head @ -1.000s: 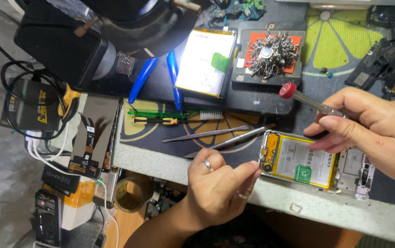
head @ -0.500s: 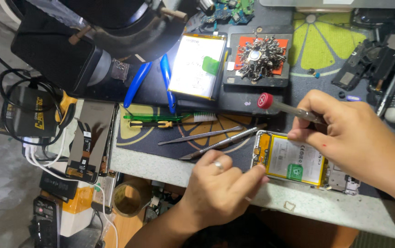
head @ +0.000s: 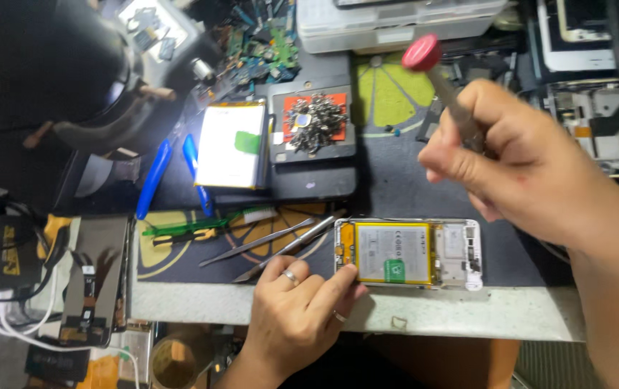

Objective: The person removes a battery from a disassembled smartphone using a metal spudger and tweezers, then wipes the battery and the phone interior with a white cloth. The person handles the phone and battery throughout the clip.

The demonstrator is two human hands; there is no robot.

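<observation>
**While One Hand Pins the Phone, the Other Lifts the Screwdriver**

As I watch from the head camera, my left hand point(head: 302, 310) rests at the near edge of the bench, its fingers curled and its fingertips pressing on the left end of the opened phone point(head: 409, 253), whose back is off and whose yellow-framed battery shows. My right hand point(head: 522, 162) hangs above and to the right of the phone, well clear of it, closed around the shaft of a red-capped screwdriver point(head: 439, 83) that points up and away from the work. Just left of the phone lie two metal tweezers point(head: 281, 245) on the dark work mat point(head: 389, 187). Farther back sit a loose white battery point(head: 232, 144), a tray of small screws point(head: 313, 122) and blue-handled pliers point(head: 158, 176). A second phone point(head: 93, 277) lies at the far left of the bench.
</observation>
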